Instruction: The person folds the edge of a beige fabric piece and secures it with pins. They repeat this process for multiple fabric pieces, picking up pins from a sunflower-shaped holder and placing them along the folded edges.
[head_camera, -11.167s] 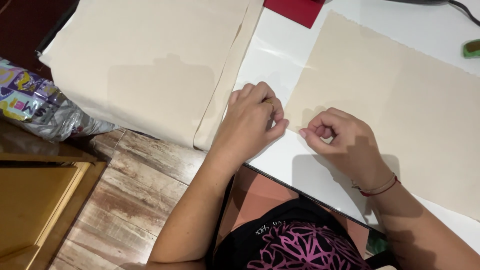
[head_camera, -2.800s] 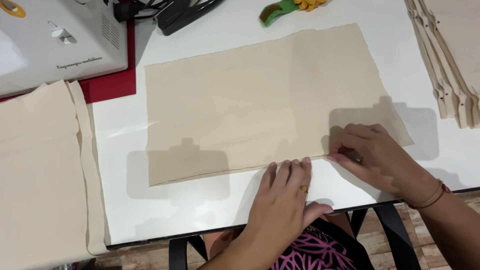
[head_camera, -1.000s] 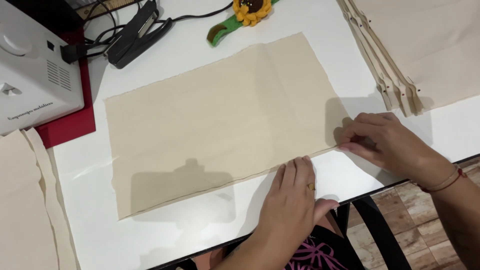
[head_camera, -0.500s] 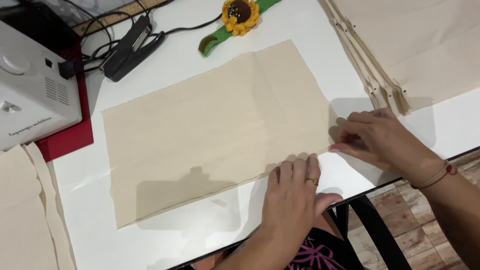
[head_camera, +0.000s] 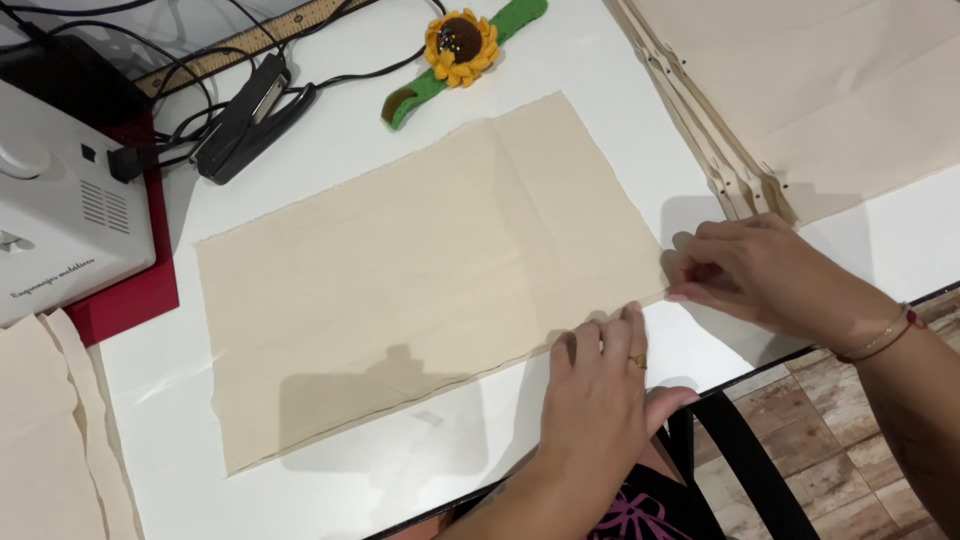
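Fingers (head_camera: 700, 262) of the right hand (head_camera: 770, 280) curl in and pinch the lower right corner of the flat cream cloth rectangle (head_camera: 420, 270), which lies in the middle of the frame on the white table (head_camera: 600, 90). Fingers of the left hand (head_camera: 600, 385) lie flat and close together, pressing down on the cloth's bottom edge, just left of the other hand; they hold nothing, they only push down.

That cloth looks thin, light and soft (it has a faint crease down its right part), so it would likely bend and slide easily on the smooth table. Its edges and corners seem the best places to grab it.

At the upper left sits a white sewing machine (head_camera: 60, 230) on a red mat (head_camera: 140, 300), with a black stapler (head_camera: 245, 115) and black cords near it. A sunflower pincushion on a green band (head_camera: 460, 45) lies at the top. More cream cloth pieces (head_camera: 830, 90) lie at the upper right, and some at the lower left.
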